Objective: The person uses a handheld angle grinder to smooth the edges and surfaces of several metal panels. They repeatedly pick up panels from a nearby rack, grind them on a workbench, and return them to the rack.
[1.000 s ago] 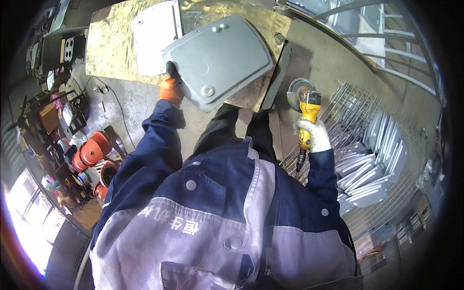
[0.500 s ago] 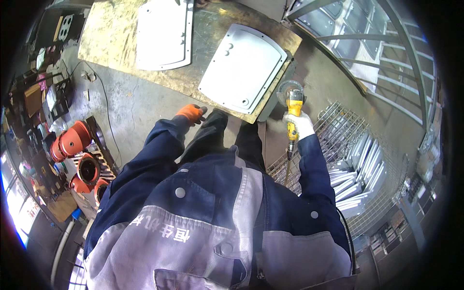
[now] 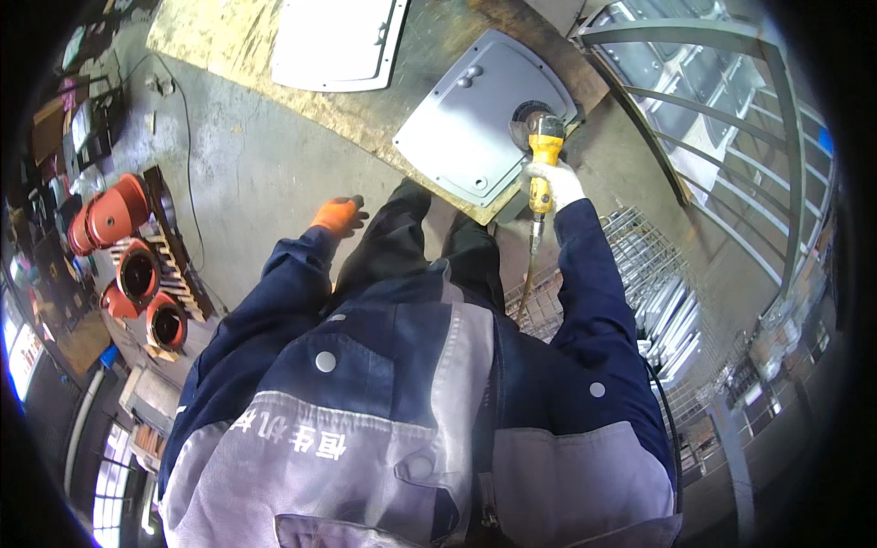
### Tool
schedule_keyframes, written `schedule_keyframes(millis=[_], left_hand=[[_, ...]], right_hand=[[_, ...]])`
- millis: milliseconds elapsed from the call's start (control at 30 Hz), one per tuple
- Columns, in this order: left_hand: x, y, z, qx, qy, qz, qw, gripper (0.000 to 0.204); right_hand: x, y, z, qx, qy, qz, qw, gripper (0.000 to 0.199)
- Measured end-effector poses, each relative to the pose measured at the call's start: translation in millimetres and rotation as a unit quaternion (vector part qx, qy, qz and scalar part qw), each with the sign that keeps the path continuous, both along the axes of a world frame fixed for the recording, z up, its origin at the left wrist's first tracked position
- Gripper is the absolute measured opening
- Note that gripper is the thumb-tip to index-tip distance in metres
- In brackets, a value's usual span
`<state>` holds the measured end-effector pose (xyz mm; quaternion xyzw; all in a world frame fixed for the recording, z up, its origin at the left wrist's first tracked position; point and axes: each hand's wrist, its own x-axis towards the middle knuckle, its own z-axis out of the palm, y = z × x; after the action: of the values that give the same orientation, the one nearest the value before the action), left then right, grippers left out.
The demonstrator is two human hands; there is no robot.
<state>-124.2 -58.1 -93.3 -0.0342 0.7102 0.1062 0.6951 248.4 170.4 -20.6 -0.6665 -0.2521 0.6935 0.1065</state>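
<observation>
My right hand point(image 3: 559, 183), in a white glove, is wrapped round the body of a yellow angle grinder point(image 3: 545, 146). The grinder's round disc point(image 3: 521, 130) sits over the right part of a light grey metal panel point(image 3: 480, 119); whether it touches the surface I cannot tell. From the tool's rear end a hose point(image 3: 528, 283) runs down towards me. My left hand point(image 3: 338, 216), in an orange glove with dark fingertips, hangs beside my leg, fingers apart and holding nothing. The panel, with holes along its rim and two small round knobs, lies on a worn wooden tabletop point(image 3: 338, 114).
Another pale panel point(image 3: 333, 46) lies further left on the tabletop. At right stand a wire basket point(image 3: 630, 228) with metal strips point(image 3: 671, 324) and a metal frame rack point(image 3: 786, 137). Red-orange round housings point(image 3: 119, 215) sit on a pallet at left; a cable point(image 3: 189, 146) crosses the floor.
My right hand has carried the grinder from beside the table's right edge up and left over the panel. My left hand stays free, slightly further left. The whole view has shifted.
</observation>
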Motion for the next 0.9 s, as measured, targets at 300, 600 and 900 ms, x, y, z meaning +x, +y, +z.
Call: schedule_keyframes(millis=[300, 600, 900], left_hand=[[89.1, 34.9, -6.1, 0.193, -0.306, -0.088, 0.928, 0.046], [123.9, 45.6, 90.3, 0.444, -0.270, -0.115, 0.847, 0.055], [129.4, 87.8, 64.3, 0.194, -0.283, 0.216, 0.914, 0.048]], right_hand=[[-36.9, -11.9, 25.7, -0.135, 0.135, -0.007, 0.982, 0.034], [-87.0, -96.4, -33.7, -0.071, -0.030, 0.238, 0.968, 0.046], [-123.9, -51.1, -61.1, -0.070, 0.079, 0.045, 0.993, 0.028]])
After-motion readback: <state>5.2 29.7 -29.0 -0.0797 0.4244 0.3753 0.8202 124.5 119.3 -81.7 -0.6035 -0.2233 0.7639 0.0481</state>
